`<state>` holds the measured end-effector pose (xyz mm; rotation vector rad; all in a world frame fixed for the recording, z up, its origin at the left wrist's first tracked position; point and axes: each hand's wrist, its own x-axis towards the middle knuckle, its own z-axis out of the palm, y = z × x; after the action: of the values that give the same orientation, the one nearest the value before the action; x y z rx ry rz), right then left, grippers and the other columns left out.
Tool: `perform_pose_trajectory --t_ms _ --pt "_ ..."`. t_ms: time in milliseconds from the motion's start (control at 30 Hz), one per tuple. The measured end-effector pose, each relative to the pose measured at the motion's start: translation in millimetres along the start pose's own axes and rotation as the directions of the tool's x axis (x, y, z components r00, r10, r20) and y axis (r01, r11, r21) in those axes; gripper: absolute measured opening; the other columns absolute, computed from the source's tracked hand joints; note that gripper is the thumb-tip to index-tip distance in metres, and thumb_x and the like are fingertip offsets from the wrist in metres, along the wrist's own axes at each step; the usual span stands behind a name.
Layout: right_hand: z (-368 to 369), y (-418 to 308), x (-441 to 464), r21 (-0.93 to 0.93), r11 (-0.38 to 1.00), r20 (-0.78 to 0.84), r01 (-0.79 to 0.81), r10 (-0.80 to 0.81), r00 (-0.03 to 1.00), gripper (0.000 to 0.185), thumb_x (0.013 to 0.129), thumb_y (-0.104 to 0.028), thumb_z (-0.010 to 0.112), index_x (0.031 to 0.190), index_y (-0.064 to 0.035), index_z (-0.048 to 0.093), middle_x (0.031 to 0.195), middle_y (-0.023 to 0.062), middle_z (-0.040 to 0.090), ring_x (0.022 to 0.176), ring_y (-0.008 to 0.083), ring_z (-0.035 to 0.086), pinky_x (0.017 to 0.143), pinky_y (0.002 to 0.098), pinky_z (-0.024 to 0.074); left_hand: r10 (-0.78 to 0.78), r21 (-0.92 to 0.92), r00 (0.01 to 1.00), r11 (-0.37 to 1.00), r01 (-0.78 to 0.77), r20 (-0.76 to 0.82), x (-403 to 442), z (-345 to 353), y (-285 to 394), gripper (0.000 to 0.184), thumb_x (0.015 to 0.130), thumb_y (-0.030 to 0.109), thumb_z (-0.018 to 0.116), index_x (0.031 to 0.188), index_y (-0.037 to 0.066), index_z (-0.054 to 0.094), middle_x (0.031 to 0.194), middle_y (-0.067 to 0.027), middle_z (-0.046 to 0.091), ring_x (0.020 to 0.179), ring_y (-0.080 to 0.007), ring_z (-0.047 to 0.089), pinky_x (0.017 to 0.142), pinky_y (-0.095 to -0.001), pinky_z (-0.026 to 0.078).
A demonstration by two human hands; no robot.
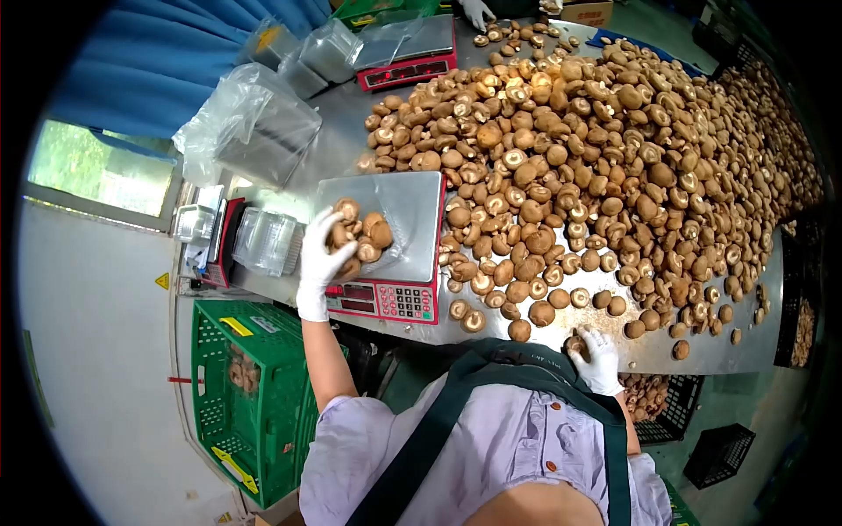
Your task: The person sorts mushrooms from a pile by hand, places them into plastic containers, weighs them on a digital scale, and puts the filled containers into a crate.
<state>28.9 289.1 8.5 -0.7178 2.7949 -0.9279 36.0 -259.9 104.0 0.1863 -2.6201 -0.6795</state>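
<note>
My left hand (322, 259), in a white glove, has its fingers curved round the left side of a group of brown mushrooms (364, 235). These mushrooms sit in a clear plastic tray on the metal plate of a red scale (412, 202). By the table's near edge, my right hand (597, 358), gloved in white too, has its fingers closed on a single mushroom (575, 347). Beyond and between the hands, a large heap of mushrooms (561, 149) covers much of the metal table (741, 337).
Clear bags and trays (263, 131) lie at the upper left, with stacked clear containers (267, 242) below. A second red scale (408, 53) stands farther back, near a co-worker's gloved hand (477, 13). Green crates (250, 394) stand lower left; a black crate (671, 412) is below the table.
</note>
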Motion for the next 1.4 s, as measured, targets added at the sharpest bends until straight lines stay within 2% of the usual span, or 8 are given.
perform_pose_trajectory --t_ms 167,367,500,567,767,833,933,1400 --pt "30 11 5 -0.075 0.997 -0.017 0.017 -0.019 1.000 0.040 0.074 -0.026 0.073 0.107 -0.0083 0.061 0.105 0.0085 0.064 0.093 0.0285 0.058 0.080 0.0367 0.0494 0.039 0.073 0.999 0.997 -0.040 0.012 -8 11 9 0.061 0.062 0.023 0.080 0.117 0.009 0.058 0.119 -0.0156 0.057 0.119 -0.0354 0.046 0.100 -0.0440 0.038" --pt "24 -16 59 -0.053 0.989 -0.252 0.135 -0.144 0.957 0.038 0.073 -0.020 0.073 0.106 -0.0074 0.062 0.102 0.0136 0.063 0.093 0.0326 0.058 0.080 0.0381 0.0493 -0.144 -0.080 0.958 0.989 0.128 -0.246 -12 11 10 0.027 0.074 0.005 0.071 0.100 0.006 0.065 0.111 -0.0145 0.062 0.102 -0.0275 0.059 0.089 -0.0361 0.047" --pt "19 -29 91 -0.106 0.988 -0.397 0.108 -0.142 0.907 0.037 0.075 -0.017 0.071 0.109 -0.0055 0.060 0.111 0.0167 0.059 0.098 0.0342 0.057 0.082 0.0406 0.0488 0.135 0.384 0.927 0.923 0.010 -0.350 -22 12 -8 0.022 0.075 0.015 0.073 0.094 0.006 0.064 0.118 -0.0121 0.060 0.107 -0.0314 0.055 0.094 -0.0420 0.041" --pt "37 -12 98 -0.160 0.981 -0.294 0.107 -0.151 0.944 0.039 0.078 -0.020 0.068 0.113 -0.0055 0.058 0.116 0.0163 0.057 0.102 0.0344 0.056 0.087 0.0407 0.0468 0.073 0.380 0.984 0.925 -0.007 -0.160 -25 11 5 0.016 0.076 0.017 0.073 0.085 0.006 0.064 0.119 -0.0103 0.061 0.109 -0.0311 0.055 0.095 -0.0409 0.040" --pt "26 0 101 -0.023 0.998 -0.374 0.062 -0.066 0.925 0.038 0.079 -0.019 0.067 0.113 -0.0051 0.058 0.115 0.0163 0.057 0.104 0.0346 0.055 0.088 0.0411 0.0457 -0.142 0.004 0.838 0.986 0.169 -0.526 -25 22 -5 0.014 0.082 0.012 0.067 0.082 -0.001 0.061 0.115 -0.0186 0.061 0.105 -0.0325 0.059 0.088 -0.0429 0.047" --pt "21 7 99 0.073 0.997 -0.375 -0.001 0.029 0.926 0.035 0.079 -0.016 0.066 0.111 -0.0048 0.060 0.112 0.0162 0.059 0.100 0.0345 0.057 0.085 0.0407 0.0469 -0.163 -0.013 0.856 0.984 0.180 -0.490 -19 20 6 0.022 0.083 0.014 0.066 0.100 0.000 0.062 0.124 -0.0206 0.055 0.112 -0.0337 0.055 0.097 -0.0427 0.042" --pt "10 25 98 -0.013 0.998 -0.487 -0.054 0.041 0.872 0.025 0.079 -0.011 0.064 0.103 -0.0035 0.062 0.101 0.0160 0.062 0.095 0.0340 0.058 0.081 0.0408 0.0474 -0.024 0.342 0.997 0.940 -0.003 0.073 -14 33 20 0.055 0.082 0.021 0.066 0.132 0.008 0.048 0.139 -0.0202 0.041 0.129 -0.0384 0.035 0.109 -0.0462 0.026" --pt "-40 94 96 0.011 0.936 -0.663 -0.351 0.269 0.699 0.021 0.079 -0.014 0.063 0.099 -0.0077 0.063 0.092 0.0125 0.063 0.087 0.0313 0.058 0.075 0.0403 0.0477 -0.046 0.311 0.996 0.950 0.020 0.078 0 45 20 0.057 0.082 0.024 0.067 0.132 0.007 0.047 0.136 -0.0192 0.045 0.125 -0.0374 0.038 0.106 -0.0465 0.027"
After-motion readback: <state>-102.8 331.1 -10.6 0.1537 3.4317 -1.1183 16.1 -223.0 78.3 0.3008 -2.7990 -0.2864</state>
